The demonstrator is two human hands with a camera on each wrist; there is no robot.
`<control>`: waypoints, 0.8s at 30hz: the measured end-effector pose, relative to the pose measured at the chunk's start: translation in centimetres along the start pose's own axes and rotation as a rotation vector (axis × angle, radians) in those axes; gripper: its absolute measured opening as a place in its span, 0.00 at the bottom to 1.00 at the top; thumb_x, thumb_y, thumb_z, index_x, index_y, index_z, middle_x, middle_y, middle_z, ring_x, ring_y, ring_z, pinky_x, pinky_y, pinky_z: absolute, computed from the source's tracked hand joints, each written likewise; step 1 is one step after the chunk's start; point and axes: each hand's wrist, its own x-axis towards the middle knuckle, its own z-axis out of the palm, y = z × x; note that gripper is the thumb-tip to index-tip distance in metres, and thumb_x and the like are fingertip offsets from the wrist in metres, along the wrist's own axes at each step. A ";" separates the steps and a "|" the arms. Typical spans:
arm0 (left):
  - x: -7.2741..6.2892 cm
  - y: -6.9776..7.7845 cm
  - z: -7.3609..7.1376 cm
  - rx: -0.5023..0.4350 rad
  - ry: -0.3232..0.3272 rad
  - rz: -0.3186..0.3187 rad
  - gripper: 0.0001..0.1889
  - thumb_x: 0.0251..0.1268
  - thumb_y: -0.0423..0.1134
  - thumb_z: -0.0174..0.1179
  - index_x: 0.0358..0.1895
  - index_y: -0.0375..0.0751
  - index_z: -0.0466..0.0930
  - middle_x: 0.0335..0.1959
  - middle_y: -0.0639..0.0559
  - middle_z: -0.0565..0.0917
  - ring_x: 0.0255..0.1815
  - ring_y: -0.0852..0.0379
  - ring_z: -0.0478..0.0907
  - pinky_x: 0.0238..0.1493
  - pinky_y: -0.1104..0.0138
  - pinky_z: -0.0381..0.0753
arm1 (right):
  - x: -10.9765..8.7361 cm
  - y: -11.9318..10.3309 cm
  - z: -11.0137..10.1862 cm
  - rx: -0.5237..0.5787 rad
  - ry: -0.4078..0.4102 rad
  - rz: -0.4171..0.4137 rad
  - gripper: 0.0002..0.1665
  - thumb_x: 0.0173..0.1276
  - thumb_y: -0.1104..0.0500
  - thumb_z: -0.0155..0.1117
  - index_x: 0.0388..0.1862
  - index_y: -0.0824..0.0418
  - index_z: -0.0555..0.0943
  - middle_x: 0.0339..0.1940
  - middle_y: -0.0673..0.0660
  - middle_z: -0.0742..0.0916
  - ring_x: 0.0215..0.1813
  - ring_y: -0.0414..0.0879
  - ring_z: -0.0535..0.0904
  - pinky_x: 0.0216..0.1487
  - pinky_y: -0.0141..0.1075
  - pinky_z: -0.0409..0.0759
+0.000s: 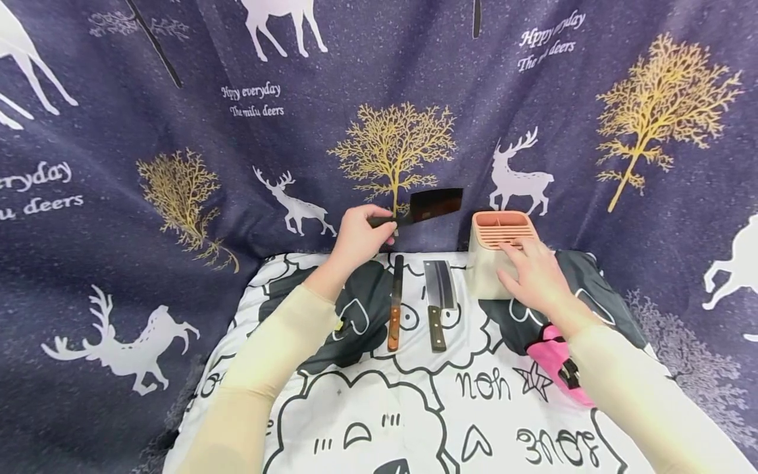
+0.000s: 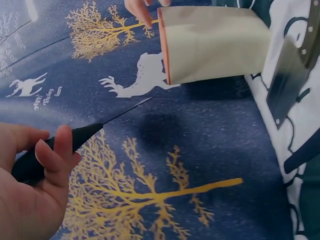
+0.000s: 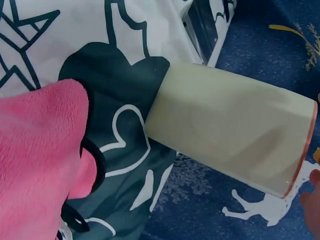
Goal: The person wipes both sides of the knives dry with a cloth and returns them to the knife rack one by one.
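- Cleaver [image 1: 437,203], black-handled: held up by the left hand [image 1: 362,232], whose grip wraps the handle; the blade points toward the block [image 1: 485,280], apart from it.
- Right hand [image 1: 533,273]: fingers relaxed on the block's slotted top, thumb spread away from them by the front wall.
- Block: upright on the printed cloth [image 1: 408,401], near the dark curtain [image 1: 331,145].
- Long knife [image 1: 396,303] and wood-handled cleaver [image 1: 439,293]: lying side by side on the cloth, left of the block, handles toward the person.
- Pink fabric [image 1: 553,365]: beneath the right forearm.
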 end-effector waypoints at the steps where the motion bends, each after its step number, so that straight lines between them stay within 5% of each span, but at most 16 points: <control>1: 0.5 0.4 0.1 -0.012 0.002 0.000 0.14 0.69 0.40 0.66 0.55 0.41 0.85 0.32 0.43 0.91 0.22 0.55 0.87 0.22 0.66 0.83 | 0.1 0.1 0.3 0.002 0.002 -0.006 0.32 0.63 0.52 0.70 0.65 0.63 0.79 0.59 0.70 0.79 0.62 0.69 0.73 0.64 0.66 0.70; 10: 4.3 4.1 0.7 -0.095 0.069 0.158 0.14 0.68 0.39 0.67 0.53 0.40 0.80 0.33 0.44 0.86 0.27 0.52 0.88 0.29 0.61 0.89 | 0.2 0.1 2.6 -0.012 0.029 0.017 0.34 0.63 0.50 0.69 0.67 0.60 0.77 0.63 0.70 0.78 0.62 0.70 0.73 0.62 0.67 0.71; 20: 8.1 7.9 2.9 0.141 0.054 0.373 0.24 0.76 0.39 0.59 0.68 0.41 0.61 0.43 0.43 0.80 0.34 0.54 0.78 0.34 0.66 0.79 | -0.4 0.2 3.9 0.009 0.062 0.034 0.39 0.61 0.52 0.69 0.71 0.63 0.74 0.70 0.73 0.74 0.71 0.71 0.67 0.75 0.66 0.60; 24: 9.2 9.2 4.3 0.165 0.016 0.382 0.28 0.79 0.39 0.55 0.73 0.42 0.54 0.43 0.42 0.80 0.33 0.52 0.78 0.35 0.65 0.78 | -0.5 0.0 4.0 0.003 0.060 0.047 0.37 0.62 0.52 0.67 0.70 0.63 0.74 0.69 0.73 0.74 0.72 0.71 0.66 0.76 0.65 0.60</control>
